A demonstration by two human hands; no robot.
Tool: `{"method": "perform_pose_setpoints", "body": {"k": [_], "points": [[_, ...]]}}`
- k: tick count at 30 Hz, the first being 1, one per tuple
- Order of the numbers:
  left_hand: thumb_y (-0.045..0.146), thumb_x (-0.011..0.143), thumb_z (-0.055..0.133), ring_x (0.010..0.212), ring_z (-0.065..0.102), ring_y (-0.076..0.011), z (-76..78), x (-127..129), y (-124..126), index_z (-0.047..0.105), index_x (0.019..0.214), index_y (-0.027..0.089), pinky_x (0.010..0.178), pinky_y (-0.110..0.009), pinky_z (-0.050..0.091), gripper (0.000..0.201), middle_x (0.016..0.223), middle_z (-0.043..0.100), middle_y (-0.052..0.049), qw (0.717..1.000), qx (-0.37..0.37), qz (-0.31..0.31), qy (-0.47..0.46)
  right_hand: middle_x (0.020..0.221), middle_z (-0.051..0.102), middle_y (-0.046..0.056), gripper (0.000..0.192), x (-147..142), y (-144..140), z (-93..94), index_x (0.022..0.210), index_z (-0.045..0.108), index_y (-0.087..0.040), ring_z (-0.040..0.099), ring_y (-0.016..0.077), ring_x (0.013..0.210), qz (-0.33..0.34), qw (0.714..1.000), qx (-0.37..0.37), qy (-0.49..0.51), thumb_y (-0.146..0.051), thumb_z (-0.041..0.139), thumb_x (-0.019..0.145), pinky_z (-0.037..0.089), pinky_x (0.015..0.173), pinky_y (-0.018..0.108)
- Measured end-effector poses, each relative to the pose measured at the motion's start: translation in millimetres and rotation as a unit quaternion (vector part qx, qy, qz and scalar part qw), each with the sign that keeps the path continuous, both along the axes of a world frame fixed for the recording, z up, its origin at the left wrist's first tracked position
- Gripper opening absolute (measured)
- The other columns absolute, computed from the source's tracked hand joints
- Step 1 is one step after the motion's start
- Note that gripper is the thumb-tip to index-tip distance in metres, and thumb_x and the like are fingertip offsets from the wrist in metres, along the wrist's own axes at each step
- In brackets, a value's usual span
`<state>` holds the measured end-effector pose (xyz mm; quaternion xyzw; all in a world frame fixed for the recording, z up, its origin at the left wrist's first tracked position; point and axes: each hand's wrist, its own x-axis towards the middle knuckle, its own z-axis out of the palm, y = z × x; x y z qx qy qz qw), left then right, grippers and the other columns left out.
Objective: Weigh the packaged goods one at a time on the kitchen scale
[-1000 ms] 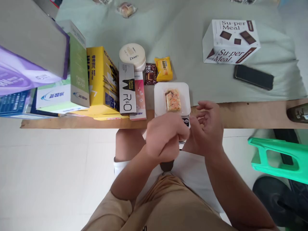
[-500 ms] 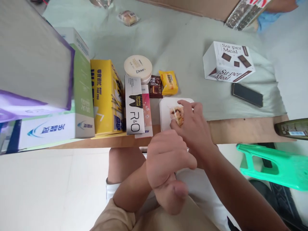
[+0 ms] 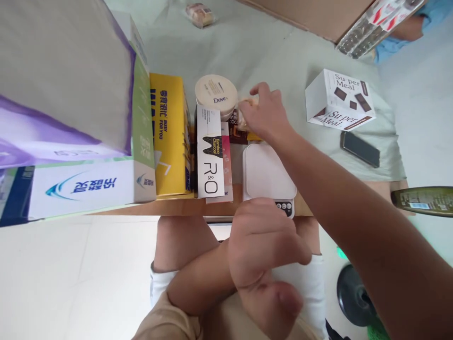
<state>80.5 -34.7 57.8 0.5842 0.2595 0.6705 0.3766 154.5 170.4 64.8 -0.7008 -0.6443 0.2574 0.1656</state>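
Observation:
My right hand (image 3: pixel 267 111) pinches a small wrapped pastry (image 3: pixel 243 118), which is mostly hidden behind the fingers. It is above a brown cocoa packet (image 3: pixel 237 134) and a yellow packet (image 3: pixel 254 136), both partly covered. Just left of it is a round white Dove tub (image 3: pixel 214 89). Nearer my body, a white kitchen scale (image 3: pixel 269 170) lies at the table edge with its bare plate showing and its buttons at the front. In front of my chest, my left hand (image 3: pixel 265 250) is curled into a loose fist with nothing seen in it.
To the left stand an R&O box (image 3: pixel 209 160), a pink box (image 3: pixel 226 160), a yellow box (image 3: pixel 171 137) and a large green-white box (image 3: pixel 92 186). On the right are a Su-per Meal box (image 3: pixel 341 101), a phone (image 3: pixel 361 148) and a dark green bottle (image 3: pixel 424 200). Another wrapped pastry (image 3: pixel 200 15) lies far back.
My right hand has lifted the wrapped pastry off the scale and carried it away from me to the cocoa and yellow packets. My left hand stays curled near my body.

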Motion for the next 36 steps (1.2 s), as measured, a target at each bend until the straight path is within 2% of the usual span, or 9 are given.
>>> {"method": "perform_pose_setpoints", "body": {"k": [3,6,9,11,16,20,24,30,36], "points": [[0.050,0.117,0.023,0.045,0.046,-0.0122,-1.1,10.3,-2.3,0.049,0.072,0.021,0.058,-0.035,0.041,0.059,0.055,0.054,0.001,0.998,-0.011,0.032,-0.050,0.126,0.058,0.009,0.029,15.5,-5.6,-3.2,0.127,0.060,-0.027,0.062,0.0255,0.114,-0.021,0.998,0.034,0.050,-0.040,0.051,0.102,0.053,0.113,0.053],[0.054,0.114,0.028,0.043,0.042,-0.0117,-1.8,18.9,-0.9,0.046,0.070,0.022,0.053,-0.035,0.036,0.058,0.053,0.051,0.001,0.995,-0.008,0.049,-0.083,0.113,0.063,0.005,0.028,61.0,-39.0,-7.8,0.119,0.068,-0.031,0.063,0.0229,0.105,-0.059,0.985,0.108,0.122,-0.039,0.057,0.094,0.054,0.108,0.048],[0.056,0.109,0.043,0.040,0.035,-0.0101,-1.9,20.7,3.3,0.045,0.068,0.022,0.050,-0.034,0.032,0.053,0.050,0.042,0.004,0.996,0.016,0.018,-0.087,0.089,0.059,0.002,0.037,131.6,-97.1,-19.5,0.118,0.069,-0.028,0.058,0.0170,0.078,-0.142,0.965,0.123,0.182,-0.041,0.058,0.085,0.050,0.070,0.033],[0.054,0.107,0.050,0.041,0.033,-0.0095,-1.5,21.5,5.0,0.047,0.069,0.021,0.051,-0.034,0.029,0.051,0.049,0.039,0.005,0.996,0.014,-0.007,-0.083,0.087,0.057,0.001,0.039,184.5,-141.8,-29.1,0.113,0.065,-0.026,0.055,0.0141,0.070,-0.211,0.947,0.144,0.195,-0.043,0.057,0.078,0.041,0.058,0.027],[0.055,0.109,0.046,0.048,0.034,-0.0119,-3.3,39.9,5.0,0.051,0.071,0.020,0.054,-0.034,0.025,0.051,0.054,0.039,0.002,0.999,0.011,-0.040,-0.019,0.085,0.054,-0.003,0.044,306.4,-241.2,-45.7,0.111,0.055,-0.026,0.052,0.0103,0.064,-0.377,0.892,0.173,0.178,-0.049,0.058,0.074,0.038,0.051,0.019],[0.051,0.111,0.044,0.049,0.034,-0.0121,-13.3,68.6,4.5,0.052,0.075,0.021,0.053,-0.034,0.025,0.048,0.055,0.039,0.003,0.993,0.034,-0.103,0.044,0.090,0.052,-0.004,0.048,381.4,-283.7,-57.2,0.113,0.052,-0.026,0.055,0.0090,0.068,-0.459,0.849,0.200,0.168,-0.052,0.060,0.074,0.039,0.054,0.018],[0.044,0.113,0.038,0.046,0.036,-0.0110,-28.4,94.4,-1.2,0.053,0.080,0.021,0.050,-0.031,0.028,0.043,0.054,0.044,0.004,0.968,0.053,-0.180,0.167,0.101,0.053,-0.001,0.057,445.7,-282.1,-69.1,0.115,0.049,-0.027,0.063,0.0130,0.084,-0.478,0.831,0.233,0.165,-0.057,0.066,0.070,0.045,0.061,0.021],[0.042,0.115,0.035,0.043,0.042,-0.0107,-45.2,122.5,-26.0,0.055,0.080,0.020,0.046,-0.026,0.032,0.045,0.051,0.047,0.004,0.950,-0.002,-0.213,0.227,0.129,0.056,0.009,0.076,527.7,-223.1,-76.7,0.124,0.045,-0.028,0.061,0.0226,0.115,-0.421,0.838,0.296,0.182,-0.061,0.078,0.064,0.057,0.095,0.045],[0.045,0.112,0.040,0.041,0.041,-0.0103,-51.4,141.9,-36.8,0.056,0.076,0.020,0.042,-0.025,0.030,0.046,0.049,0.045,0.004,0.955,-0.054,-0.204,0.207,0.134,0.066,-0.004,0.087,548.8,-163.0,-99.7,0.122,0.052,-0.046,0.052,0.0280,0.128,-0.309,0.858,0.333,0.240,-0.072,0.091,0.048,0.045,0.123,0.052]]}}
